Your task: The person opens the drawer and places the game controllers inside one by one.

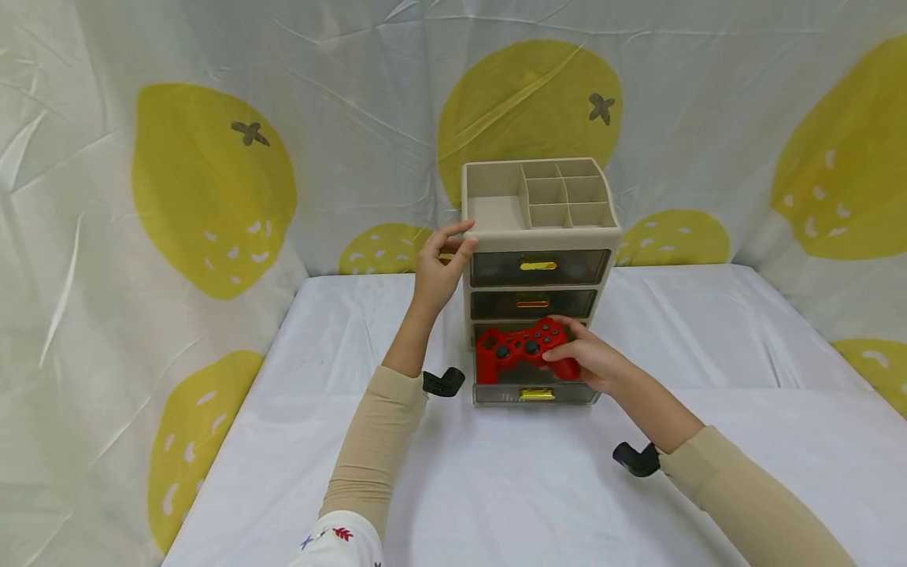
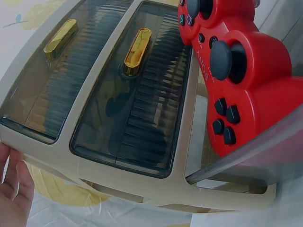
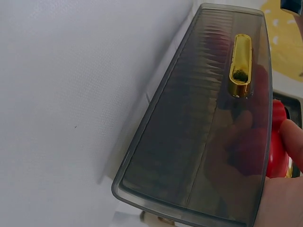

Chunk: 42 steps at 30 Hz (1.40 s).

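A beige desktop drawer unit [image 1: 542,241] stands against the back wall, its bottom drawer [image 1: 496,394] pulled out. My right hand [image 1: 594,361] grips a red game controller [image 1: 512,356] by its right end, thumb on the front. In the head view the controller is over the pulled-out drawer; in the left wrist view part of it lies behind the drawer's clear wall. The drawer front [image 3: 175,142] hides most of the controller from the right wrist camera. With its fingertips, my left hand [image 1: 437,269] touches the unit's upper left edge, fingers loosely bent.
On top of the unit is an open tray [image 1: 494,211] with several small compartments. Two dark upper drawers with gold handles [image 1: 538,266] are closed. White cloth [image 1: 510,488] covers the table, and a lemon-print sheet [image 1: 361,118] hangs behind. Black camera mounts [image 1: 443,382] jut from both wrists.
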Available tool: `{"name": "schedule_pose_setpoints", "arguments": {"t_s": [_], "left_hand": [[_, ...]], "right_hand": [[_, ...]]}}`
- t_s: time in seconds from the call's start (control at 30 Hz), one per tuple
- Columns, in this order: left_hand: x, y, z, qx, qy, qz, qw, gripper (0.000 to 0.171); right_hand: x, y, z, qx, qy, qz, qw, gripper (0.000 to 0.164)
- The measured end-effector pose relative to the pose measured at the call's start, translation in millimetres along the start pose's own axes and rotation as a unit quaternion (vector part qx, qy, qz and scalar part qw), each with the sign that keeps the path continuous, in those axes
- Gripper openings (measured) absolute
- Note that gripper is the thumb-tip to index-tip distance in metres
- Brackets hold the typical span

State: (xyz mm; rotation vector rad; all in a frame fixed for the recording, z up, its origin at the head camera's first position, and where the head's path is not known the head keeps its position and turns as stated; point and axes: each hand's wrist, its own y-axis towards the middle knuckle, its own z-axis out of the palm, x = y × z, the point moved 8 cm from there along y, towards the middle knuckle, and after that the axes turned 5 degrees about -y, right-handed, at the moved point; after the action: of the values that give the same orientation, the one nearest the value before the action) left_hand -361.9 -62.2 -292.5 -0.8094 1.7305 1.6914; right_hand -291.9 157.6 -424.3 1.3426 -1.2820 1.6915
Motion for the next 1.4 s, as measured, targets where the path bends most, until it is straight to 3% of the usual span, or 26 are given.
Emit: {"name": "schedule_pose_setpoints", "arguments": {"t_s": [0.8, 1.07, 1.13, 1.23, 1.4], "left_hand": [[-1.5, -1.0, 0.7, -0.002, -0.006, -0.003, 1.0, 0.029], [-38.8, -8.0, 3.6, 0.007, -0.002, -0.002, 1.0, 0.028], [-40.1, -8.1, 3.9, 0.008, 0.0, -0.003, 1.0, 0.028], [-41.4, -7.9, 3.3, 0.004, 0.002, -0.001, 1.0, 0.028], [-15.2, -2.6, 1.2, -0.004, -0.002, 0.003, 1.0, 0.029]], "right_hand": [[-5.9, -0.6, -0.4, 0.005, -0.154, 0.044, 0.987, 0.082], [-3.7, -7.0, -1.1, -0.02, -0.224, 0.052, 0.973, 0.08], [-3.0, -8.0, -2.0, -0.027, -0.241, 0.049, 0.969, 0.078], [2.7, -11.1, -4.2, -0.052, -0.256, 0.023, 0.965, 0.074], [22.5, -30.1, -4.9, -0.11, -0.235, -0.069, 0.963, 0.059]]}}
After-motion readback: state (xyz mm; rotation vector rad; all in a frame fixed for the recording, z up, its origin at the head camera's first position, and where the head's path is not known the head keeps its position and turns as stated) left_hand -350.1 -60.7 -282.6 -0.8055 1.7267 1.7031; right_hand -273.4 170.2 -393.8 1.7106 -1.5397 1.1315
